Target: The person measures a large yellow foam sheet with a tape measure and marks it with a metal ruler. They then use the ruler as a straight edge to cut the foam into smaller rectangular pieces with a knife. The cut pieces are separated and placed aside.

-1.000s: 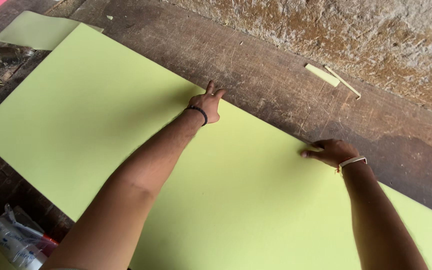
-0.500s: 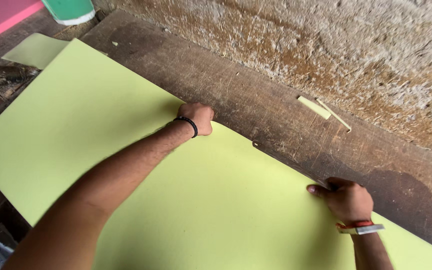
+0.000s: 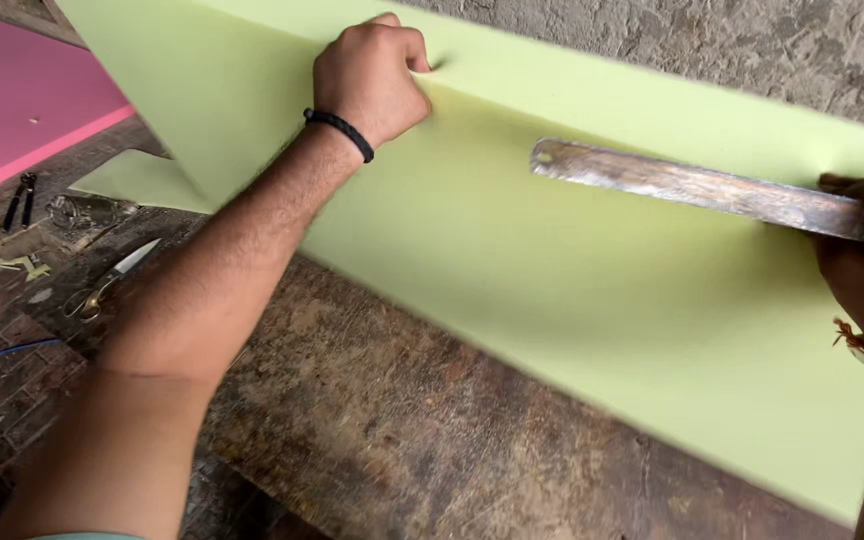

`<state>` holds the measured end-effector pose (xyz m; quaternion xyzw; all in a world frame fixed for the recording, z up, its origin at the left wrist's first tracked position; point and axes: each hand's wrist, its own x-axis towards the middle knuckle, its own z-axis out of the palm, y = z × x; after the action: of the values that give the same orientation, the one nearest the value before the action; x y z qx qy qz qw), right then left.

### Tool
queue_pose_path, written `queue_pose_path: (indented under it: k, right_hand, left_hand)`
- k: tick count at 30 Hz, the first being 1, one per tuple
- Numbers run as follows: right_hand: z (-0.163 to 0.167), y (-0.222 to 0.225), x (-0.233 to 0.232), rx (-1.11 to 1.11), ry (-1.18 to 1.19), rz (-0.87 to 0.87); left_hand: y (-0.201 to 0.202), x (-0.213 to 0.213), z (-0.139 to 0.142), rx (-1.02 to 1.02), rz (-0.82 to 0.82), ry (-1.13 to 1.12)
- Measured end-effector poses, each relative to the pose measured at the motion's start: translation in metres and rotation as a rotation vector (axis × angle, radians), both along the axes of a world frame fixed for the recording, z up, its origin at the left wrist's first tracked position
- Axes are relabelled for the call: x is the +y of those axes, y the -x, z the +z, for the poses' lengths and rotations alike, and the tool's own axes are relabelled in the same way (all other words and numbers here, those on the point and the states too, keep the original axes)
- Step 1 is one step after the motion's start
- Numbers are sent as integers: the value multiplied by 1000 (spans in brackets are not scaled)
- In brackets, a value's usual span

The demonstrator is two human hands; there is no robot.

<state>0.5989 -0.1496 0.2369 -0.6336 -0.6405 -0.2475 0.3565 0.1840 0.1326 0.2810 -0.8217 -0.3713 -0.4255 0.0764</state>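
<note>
Directly under left hand (image 3: 372,75): green sheet (image 3: 572,270)

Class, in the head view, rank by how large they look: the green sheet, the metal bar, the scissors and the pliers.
1. Green sheet
2. Metal bar
3. Scissors
4. Pliers
The scissors and pliers lie farther off and look close in size, so their order is unsure.

Pale green foam sheet (image 3: 512,250) raised off the bench, folded along its top; worn metal strip (image 3: 697,187) laid across it.
</note>
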Motion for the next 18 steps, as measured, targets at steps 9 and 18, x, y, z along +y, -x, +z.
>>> queue_pose_path:
  k: [9, 18]
  right_hand:
    - [-97, 140, -100, -335, -158, -176]
    - [-267, 256, -242, 1006, 525, -494]
  left_hand:
    - [71, -85, -154, -258, 53, -82]
    - [210, -210, -301, -391, -320, 848]
